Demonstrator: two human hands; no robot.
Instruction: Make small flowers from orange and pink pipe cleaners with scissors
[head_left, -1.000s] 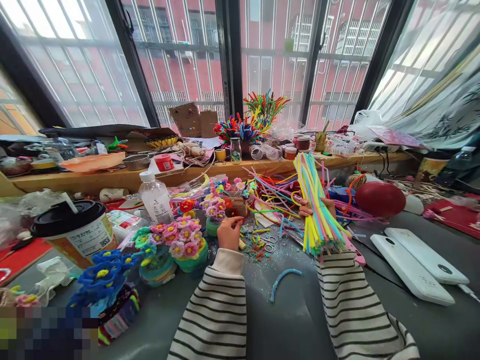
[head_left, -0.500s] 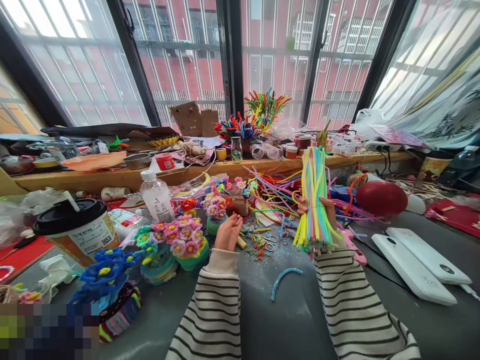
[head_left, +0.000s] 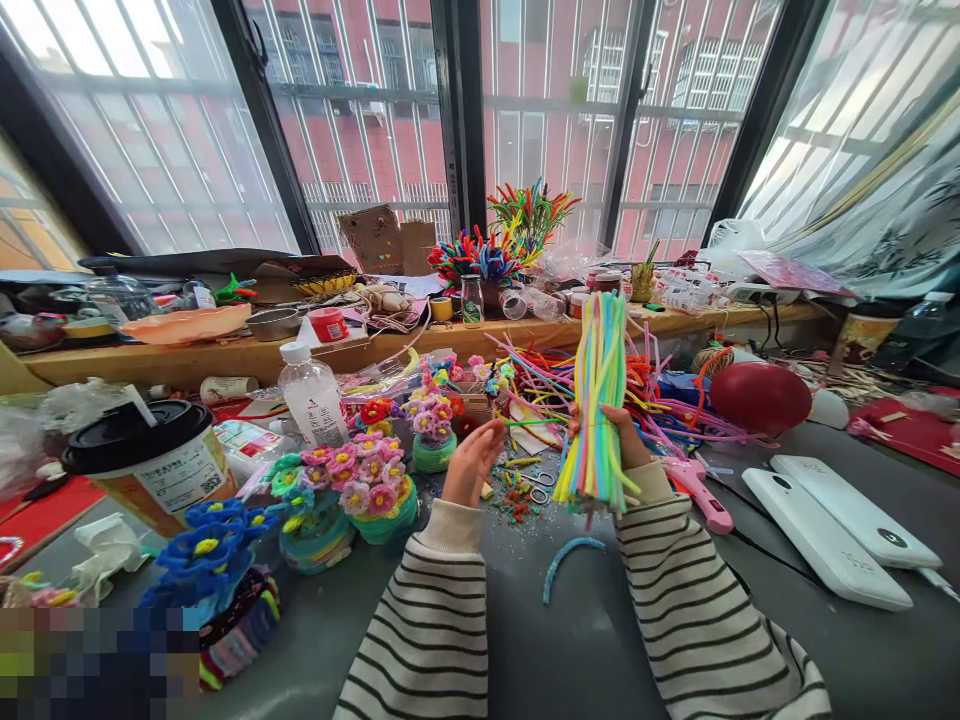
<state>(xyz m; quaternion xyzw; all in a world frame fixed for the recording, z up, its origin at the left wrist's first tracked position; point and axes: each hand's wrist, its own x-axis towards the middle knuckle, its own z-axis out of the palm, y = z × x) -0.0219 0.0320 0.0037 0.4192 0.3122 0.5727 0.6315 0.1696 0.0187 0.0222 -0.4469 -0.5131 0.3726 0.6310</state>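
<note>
My right hand (head_left: 628, 440) is wrapped round a thick upright bundle of pastel pipe cleaners (head_left: 592, 400), in yellow, green, pink and blue. Left of the bundle, my left hand (head_left: 476, 460) has its fingertips pinched on the end of a thin green pipe cleaner (head_left: 531, 422). That strand runs level toward the bundle, and its far end is hidden there. Below on the table lie scissors (head_left: 543, 487), with mostly their handles showing, and small coloured clippings (head_left: 516, 497). A curved blue pipe cleaner (head_left: 568, 562) rests nearer to me.
Pink pipe-cleaner flowers in a pot (head_left: 379, 495) and blue flowers (head_left: 206, 550) stand left, near a lidded cup (head_left: 150, 460) and a bottle (head_left: 311, 395). On the right are a pink glue gun (head_left: 703, 495), white power banks (head_left: 832, 540) and a red balloon-like object (head_left: 759, 398).
The bundle and my right hand have moved left. My left hand has shifted slightly up and right, going from loosely held fingers to a pinch on the green pipe cleaner.
</note>
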